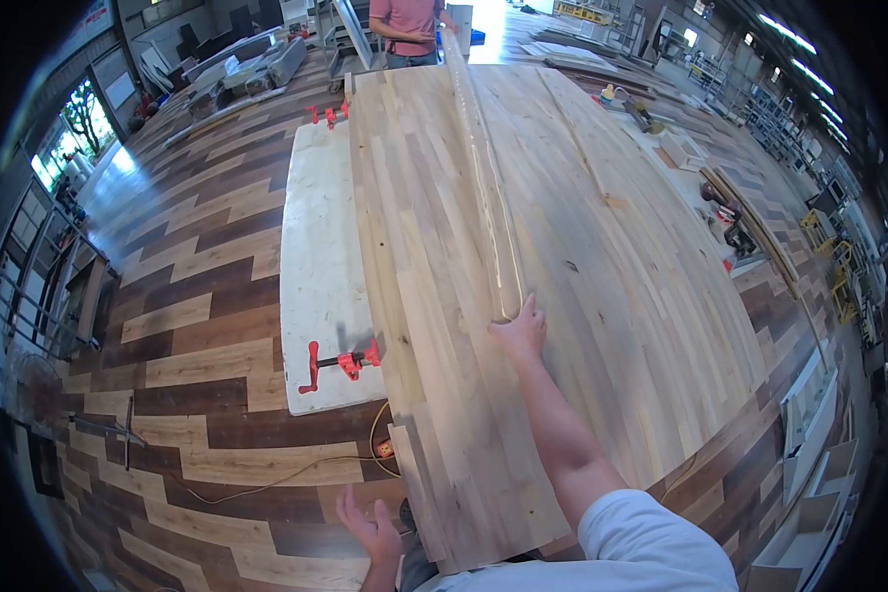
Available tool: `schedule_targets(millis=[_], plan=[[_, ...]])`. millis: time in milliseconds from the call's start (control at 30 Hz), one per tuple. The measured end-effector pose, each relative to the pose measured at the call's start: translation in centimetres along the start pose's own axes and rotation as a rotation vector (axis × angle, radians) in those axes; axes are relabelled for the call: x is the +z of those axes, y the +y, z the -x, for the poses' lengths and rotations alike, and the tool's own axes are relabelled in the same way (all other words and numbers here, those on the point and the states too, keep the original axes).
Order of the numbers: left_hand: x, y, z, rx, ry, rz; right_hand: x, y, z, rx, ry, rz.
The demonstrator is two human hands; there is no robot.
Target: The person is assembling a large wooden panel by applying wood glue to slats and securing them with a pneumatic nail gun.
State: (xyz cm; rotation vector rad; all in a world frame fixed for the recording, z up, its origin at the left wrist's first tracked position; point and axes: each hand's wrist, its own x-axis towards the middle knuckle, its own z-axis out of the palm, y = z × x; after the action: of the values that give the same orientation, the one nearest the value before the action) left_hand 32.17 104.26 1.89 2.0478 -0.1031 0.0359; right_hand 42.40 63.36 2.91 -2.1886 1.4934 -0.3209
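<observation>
A long, narrow wood strip [485, 202] with pale, wet-looking lines of glue along it runs lengthwise over a large wood panel [641, 306] made of many joined boards. My right hand [521, 333] is closed around the strip's near end, fingers and thumb to either side. At the far end, a person in a pink shirt [405, 20] has a hand at the strip. My left hand [372, 530] is off the panel's near left corner, fingers apart, holding nothing. Whether the strip touches the panel along its length, I cannot tell.
Red clamps [348, 366] grip the panel's left edge, above a white board [316, 266]. A yellow cord [276, 483] with an orange plug end crosses the plank floor. Power tools [735, 237] and a small bottle [609, 93] lie along the right side.
</observation>
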Motion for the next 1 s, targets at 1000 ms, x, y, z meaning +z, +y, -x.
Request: schedule_targets(millis=[1000], plan=[[21.8,10.0,-1.7,-0.747,-0.786,1.203,-8.8,11.8,16.9,-0.14,-0.192,-0.458]])
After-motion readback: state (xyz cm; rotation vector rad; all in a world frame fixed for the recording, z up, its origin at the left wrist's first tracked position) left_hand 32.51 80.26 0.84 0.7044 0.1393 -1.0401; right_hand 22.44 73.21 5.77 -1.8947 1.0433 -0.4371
